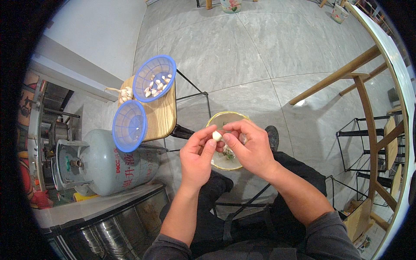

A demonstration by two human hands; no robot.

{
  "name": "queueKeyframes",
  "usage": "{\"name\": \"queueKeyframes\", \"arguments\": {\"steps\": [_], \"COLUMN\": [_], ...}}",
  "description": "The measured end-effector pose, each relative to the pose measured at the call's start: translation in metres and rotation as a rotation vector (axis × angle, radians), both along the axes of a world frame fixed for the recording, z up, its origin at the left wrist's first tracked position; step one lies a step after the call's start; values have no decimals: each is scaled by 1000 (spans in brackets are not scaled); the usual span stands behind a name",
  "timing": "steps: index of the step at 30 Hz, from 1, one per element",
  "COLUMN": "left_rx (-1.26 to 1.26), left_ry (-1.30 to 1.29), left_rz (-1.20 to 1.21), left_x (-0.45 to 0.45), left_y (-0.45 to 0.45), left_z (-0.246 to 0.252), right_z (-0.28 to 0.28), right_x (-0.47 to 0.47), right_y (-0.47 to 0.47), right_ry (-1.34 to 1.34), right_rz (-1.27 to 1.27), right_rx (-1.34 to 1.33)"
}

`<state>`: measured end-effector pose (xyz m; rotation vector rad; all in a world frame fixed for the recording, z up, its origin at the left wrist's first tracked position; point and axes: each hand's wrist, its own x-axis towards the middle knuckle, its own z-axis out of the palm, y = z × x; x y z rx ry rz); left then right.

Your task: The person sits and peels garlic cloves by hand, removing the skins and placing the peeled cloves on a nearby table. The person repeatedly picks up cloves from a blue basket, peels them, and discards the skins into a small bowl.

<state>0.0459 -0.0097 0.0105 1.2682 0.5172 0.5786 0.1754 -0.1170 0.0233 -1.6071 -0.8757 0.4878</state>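
A pale garlic clove (216, 136) is pinched between the thumb and fingers of my left hand (200, 151). My right hand (252, 144) is close beside it, thumb and fingers drawn together near the clove; whether they grip a bit of skin is hidden. Below both hands stands a waste bin (227, 113) with a yellow rim, holding some scraps. To the left, a blue plastic basket (139, 76) contains several unpeeled garlic cloves (159, 85). A second blue basket (128, 126) has only a few small pale pieces in it. A garlic bulb (126, 94) with its stalk lies beside them.
The baskets rest on a wooden stool (162, 120) with black metal legs. A grey gas cylinder (107, 162) lies left of it, near a glass-fronted cabinet (120, 234). On the right stands a table with wooden legs (334, 74). My shoe (272, 136) is beside the bin.
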Motion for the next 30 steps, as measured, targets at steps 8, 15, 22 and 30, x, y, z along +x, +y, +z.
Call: {"name": "queueKeyframes", "arguments": {"steps": [8,15,22,30], "left_rx": [-381,-248,-156,891], "left_ry": [-98,62,197,470], "left_rz": [-44,-21,55,-136], "left_x": [-1,0,0,-21], "left_y": [5,1,-1,7], "left_z": [5,-3,-1,-23], "right_z": [-9,-24,-7,137], "right_x": [-4,-3,6,55], "right_y": [4,5,4,-165], "right_ry": [150,498,272,-719], "right_rz": [8,240,105,-747], "right_rx": [103,-7,34,-100]}}
